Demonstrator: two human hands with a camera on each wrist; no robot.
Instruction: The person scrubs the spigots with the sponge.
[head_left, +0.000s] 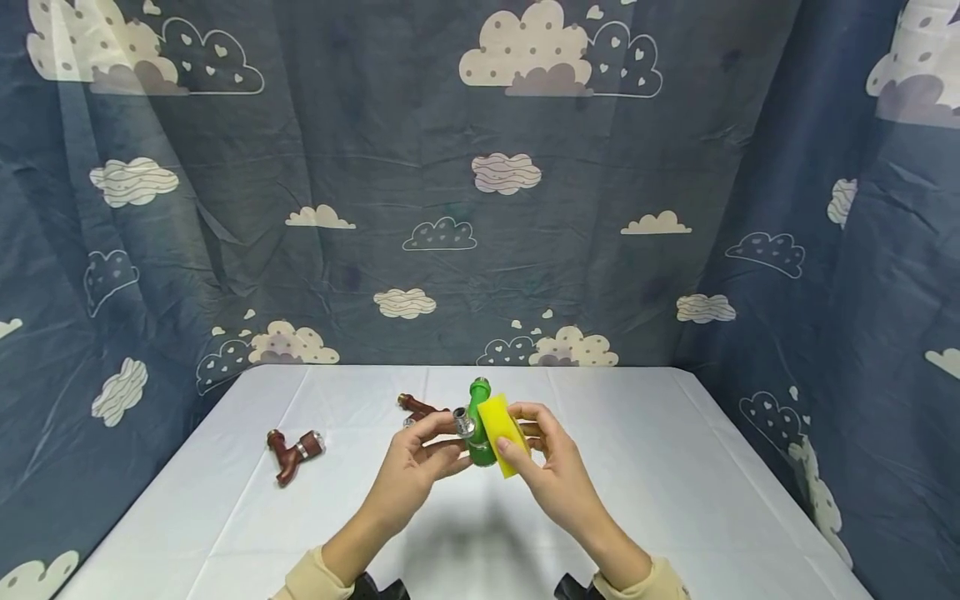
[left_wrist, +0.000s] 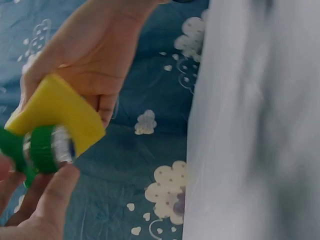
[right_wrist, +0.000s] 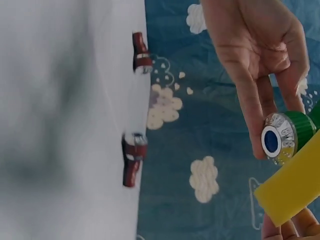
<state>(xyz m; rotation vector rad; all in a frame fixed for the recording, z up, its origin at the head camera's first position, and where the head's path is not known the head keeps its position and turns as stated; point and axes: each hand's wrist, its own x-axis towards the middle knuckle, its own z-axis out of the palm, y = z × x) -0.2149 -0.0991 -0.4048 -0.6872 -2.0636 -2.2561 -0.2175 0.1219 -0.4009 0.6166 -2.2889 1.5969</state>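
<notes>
My left hand (head_left: 408,467) grips a green Y-shaped, pipe-like piece (head_left: 481,454) by its side arm, which ends in a silver collar. In the right wrist view the lettered silver collar (right_wrist: 287,134) surrounds a dark blue centre. My right hand (head_left: 558,479) pinches a yellow sponge (head_left: 497,421) between thumb and fingers. The sponge lies against the green piece's right side, and both are held above the table. In the left wrist view the sponge (left_wrist: 55,102) partly covers the right palm behind it.
A white-covered table (head_left: 660,500) spreads beneath the hands. One brown Y-shaped piece (head_left: 288,457) lies at the left. Another brown piece (head_left: 415,406) lies farther back, partly hidden by my left hand. Dark blue cloud-patterned cloth (head_left: 360,125) hangs behind and on both sides.
</notes>
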